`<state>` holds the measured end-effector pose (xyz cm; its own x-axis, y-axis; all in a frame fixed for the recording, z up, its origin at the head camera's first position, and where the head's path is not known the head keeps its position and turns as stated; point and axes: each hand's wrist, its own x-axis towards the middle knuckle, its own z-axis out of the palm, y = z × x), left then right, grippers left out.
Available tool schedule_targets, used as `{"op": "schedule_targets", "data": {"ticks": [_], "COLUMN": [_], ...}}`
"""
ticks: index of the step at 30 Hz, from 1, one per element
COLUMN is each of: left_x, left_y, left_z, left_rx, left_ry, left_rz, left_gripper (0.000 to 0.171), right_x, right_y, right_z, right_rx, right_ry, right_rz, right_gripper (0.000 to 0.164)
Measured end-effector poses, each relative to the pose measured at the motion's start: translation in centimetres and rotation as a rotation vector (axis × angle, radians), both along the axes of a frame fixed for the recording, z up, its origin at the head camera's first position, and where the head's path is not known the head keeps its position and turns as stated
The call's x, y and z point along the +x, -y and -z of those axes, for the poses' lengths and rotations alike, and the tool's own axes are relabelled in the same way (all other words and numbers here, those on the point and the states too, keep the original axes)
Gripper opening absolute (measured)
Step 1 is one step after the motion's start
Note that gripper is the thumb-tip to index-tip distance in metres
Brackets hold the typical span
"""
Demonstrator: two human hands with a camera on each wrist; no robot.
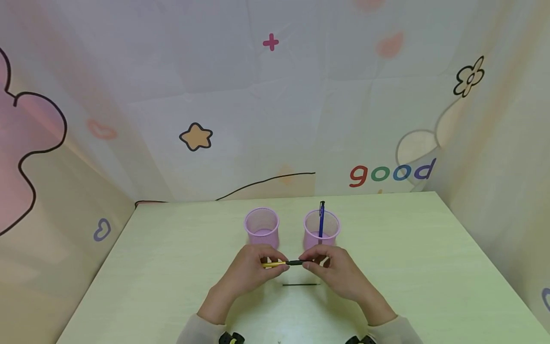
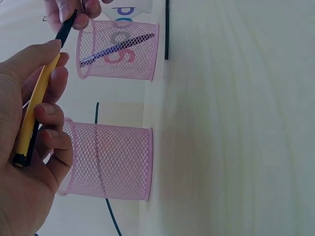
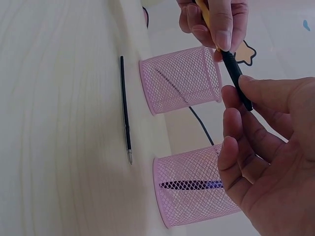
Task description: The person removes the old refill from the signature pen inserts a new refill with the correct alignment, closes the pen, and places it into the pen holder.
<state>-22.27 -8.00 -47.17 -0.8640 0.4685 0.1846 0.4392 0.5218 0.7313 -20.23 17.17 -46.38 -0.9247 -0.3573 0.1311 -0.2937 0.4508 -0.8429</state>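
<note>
A pen with a yellow barrel (image 2: 38,98) and a black grip section (image 3: 235,73) is held level between both hands, in front of two pink mesh cups. My left hand (image 1: 254,268) pinches the yellow barrel between thumb and fingers. At the black end, the thumb and fingers of my right hand (image 1: 336,268) pinch the grip. A thin black pen refill (image 3: 125,103) with a metal tip lies on the table below the hands. One blue pen (image 1: 321,220) leans in the right mesh cup (image 1: 310,241).
Left of the cup with the blue pen stands another pink mesh cup (image 1: 262,234), with nothing visible inside. Both cups are on the pale wooden table (image 1: 172,267), just beyond the hands. A printed cloth (image 1: 240,95) hangs behind the table and along its sides.
</note>
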Motion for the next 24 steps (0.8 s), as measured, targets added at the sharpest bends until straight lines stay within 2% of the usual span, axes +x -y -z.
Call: {"op": "schedule_targets", "data": {"ticks": [24], "left_x": [-0.08], "left_y": [-0.11], "left_z": [0.12], "left_rx": [0.008], "left_ry": [-0.021], "left_rz": [0.001], "left_gripper": [0.008], "right_x": [0.01], "right_y": [0.21], "right_z": [-0.12], "right_rx": [-0.013], "right_ry": [0.017], "right_rz": [-0.001], "right_gripper": [0.008]}}
